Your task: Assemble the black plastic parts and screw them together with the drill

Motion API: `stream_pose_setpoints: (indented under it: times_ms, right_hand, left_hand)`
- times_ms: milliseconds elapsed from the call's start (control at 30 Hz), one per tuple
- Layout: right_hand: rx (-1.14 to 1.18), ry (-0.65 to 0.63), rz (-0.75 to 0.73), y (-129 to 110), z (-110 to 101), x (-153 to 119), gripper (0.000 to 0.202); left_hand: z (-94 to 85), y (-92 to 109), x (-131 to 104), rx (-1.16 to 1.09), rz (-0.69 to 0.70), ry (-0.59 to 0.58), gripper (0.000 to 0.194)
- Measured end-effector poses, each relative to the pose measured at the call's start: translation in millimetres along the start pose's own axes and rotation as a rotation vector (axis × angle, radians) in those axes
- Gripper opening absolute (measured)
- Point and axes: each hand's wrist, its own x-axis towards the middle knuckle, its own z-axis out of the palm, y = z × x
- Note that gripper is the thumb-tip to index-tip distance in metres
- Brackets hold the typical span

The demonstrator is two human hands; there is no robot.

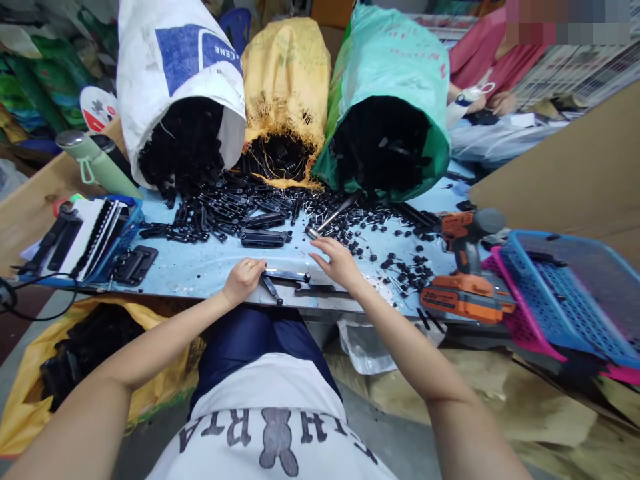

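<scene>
My left hand (244,281) pinches one end of a black folding plastic bracket (271,289) at the table's front edge. Its two slim arms spread apart in a V, one pointing right and the other toward me. My right hand (340,263) is open, thumb and forefinger apart, just below the head of a small hammer (327,221). I cannot tell whether a fingertip touches the hammer, which lies slanted with its dark handle toward the back. Beyond my hands are black folded pieces (265,237) and a heap of similar parts (215,208).
White (180,60), yellow (287,73) and green (395,67) sacks spill black parts at the back. Small black-headed pins (407,270) lie to the right, beside an orange cordless drill (465,273) and blue basket (565,287). A person (493,67) sits at back right.
</scene>
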Motion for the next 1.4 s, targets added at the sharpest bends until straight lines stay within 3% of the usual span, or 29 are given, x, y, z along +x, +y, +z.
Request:
stream_pose_setpoints:
  times_ms: [200, 333, 433, 533, 600, 733, 833, 967, 1133, 1400]
  right_hand:
    - [0.041, -0.015, -0.018, -11, 6, -49, 0.029]
    - [0.002, -0.07, -0.141, -6, 20, -66, 0.037]
    - [-0.092, -0.131, -0.233, 5, 30, -74, 0.047]
    - [-0.241, -0.195, -0.27, 14, 30, -79, 0.052]
    - [-0.32, -0.243, -0.29, 13, 23, -78, 0.053]
    - [-0.3, -0.186, -0.285, -14, 19, -61, 0.055]
    - [-0.174, -0.162, -0.246, -47, 38, -36, 0.051]
    - [-0.056, -0.304, -0.215, -71, 70, -10, 0.049]
    - [-0.028, -0.346, -0.167, -65, 77, -9, 0.044]
    - [-0.098, -0.363, -0.106, -72, 74, -11, 0.041]
  left_hand:
    - [1.6, 0, -8, 0.064, 0.061, 0.024, 0.022]
    - [-3.7, 3, -4, 0.13, 0.045, -0.031, 0.023]
    - [-7.1, 19, 8, 0.203, 0.007, -0.059, 0.022]
    - [-6.6, 46, 20, 0.189, 0.005, -0.123, 0.025]
    - [-5.9, 64, 23, 0.171, -0.042, -0.177, 0.024]
    - [-6.3, 84, 10, 0.23, -0.347, -0.262, 0.034]
    - [-4.0, 87, -2, 0.255, -0.56, -0.391, 0.031]
    - [3.4, 87, -1, 0.238, -0.763, -0.555, 0.031]
    - [10.0, 81, 7, 0.191, -0.84, -0.592, 0.034]
    - [17.4, 73, -10, 0.128, -0.71, -0.456, 0.027]
